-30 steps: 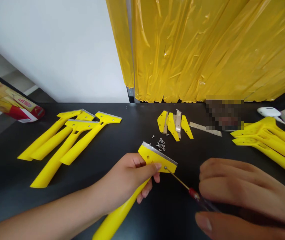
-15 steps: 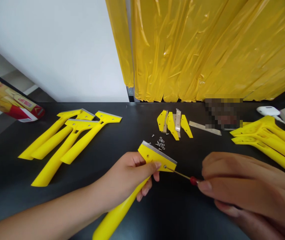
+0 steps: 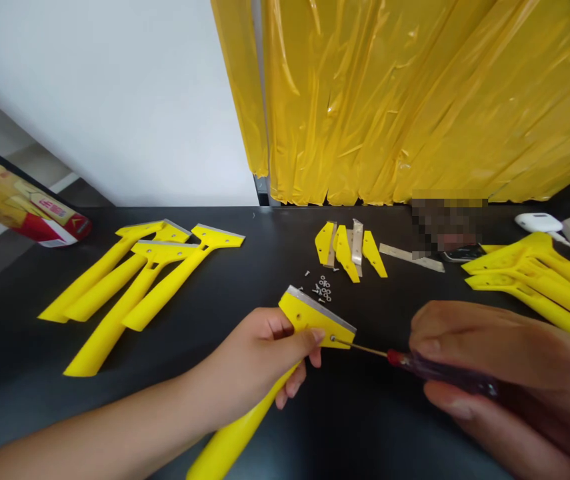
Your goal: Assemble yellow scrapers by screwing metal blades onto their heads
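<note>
My left hand (image 3: 275, 353) is wrapped round the neck of a yellow scraper (image 3: 315, 320) with a metal blade along its head, its thumb pressed on the yellow face. The handle slants down toward me. In my right hand (image 3: 505, 373) is a screwdriver (image 3: 445, 373) with a red collar and a dark, see-through handle. Its tip meets a screw (image 3: 333, 339) at the right end of the scraper head; the other hole shows no screw. Beyond the head lie several small screws and nuts (image 3: 323, 288).
Several yellow scrapers with blades (image 3: 139, 273) lie at the left. Yellow clamp plates (image 3: 347, 257) and a loose blade strip (image 3: 412, 257) rest at the back. Yellow handles (image 3: 539, 267) are stacked at the right. A red-and-gold package (image 3: 25, 203) stands at the far left.
The fingers of my right hand have opened out round the screwdriver, so more of its handle shows. The scraper and my left hand have hardly moved.
</note>
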Demonstrator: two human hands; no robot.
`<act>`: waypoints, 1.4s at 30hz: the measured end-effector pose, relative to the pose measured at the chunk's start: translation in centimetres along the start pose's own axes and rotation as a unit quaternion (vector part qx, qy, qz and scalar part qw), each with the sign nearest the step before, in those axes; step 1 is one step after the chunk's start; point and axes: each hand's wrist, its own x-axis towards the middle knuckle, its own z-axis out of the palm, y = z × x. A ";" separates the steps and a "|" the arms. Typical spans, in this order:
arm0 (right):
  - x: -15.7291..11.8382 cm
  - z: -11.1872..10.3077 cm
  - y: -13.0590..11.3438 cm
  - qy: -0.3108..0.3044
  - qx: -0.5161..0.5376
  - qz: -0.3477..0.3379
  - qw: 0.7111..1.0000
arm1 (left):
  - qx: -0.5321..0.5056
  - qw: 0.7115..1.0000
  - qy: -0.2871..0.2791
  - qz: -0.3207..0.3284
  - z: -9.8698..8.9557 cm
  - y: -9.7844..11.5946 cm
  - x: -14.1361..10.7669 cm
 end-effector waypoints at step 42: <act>1.0 -0.2 -0.9 -0.080 -0.106 -0.045 0.990 | -0.009 1.000 0.007 0.015 0.2 -0.1 0.3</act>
